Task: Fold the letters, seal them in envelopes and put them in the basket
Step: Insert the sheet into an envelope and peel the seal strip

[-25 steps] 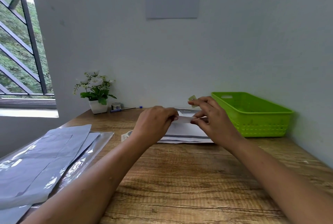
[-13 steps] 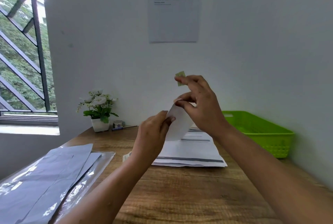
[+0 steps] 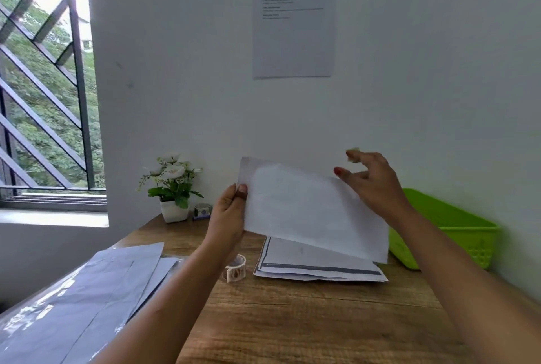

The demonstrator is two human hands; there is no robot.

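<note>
The left hand [image 3: 227, 214] has its fingers [image 3: 241, 191] clamped on the left edge of a white envelope [image 3: 314, 210], thumb on the near face, lifting it clear of the tabletop [image 3: 307, 317]. The right hand [image 3: 373, 185] meets the envelope's upper right edge, its fingers [image 3: 341, 172] spread apart, and a small greenish sticker [image 3: 352, 154] clings to one raised fingertip. The envelope hangs tilted, its right end lower, above a stack of letters [image 3: 317, 265] with dark borders lying flat on the wood. Just left of that stack, beneath the left wrist, stands a roll of stickers [image 3: 235, 270]. A green basket [image 3: 450, 235] sits at the right edge of the tabletop against the wall, near the stack; its inside is partly hidden by the right forearm. At the near left lie grey envelopes [image 3: 96, 296] in clear plastic sleeves. At the back stand a potted plant [image 3: 172, 188] with white flowers and a second small roll [image 3: 202, 210]. A printed sheet [image 3: 292, 18] hangs on the wall above, and a barred window [image 3: 44, 85] opens at left.
</note>
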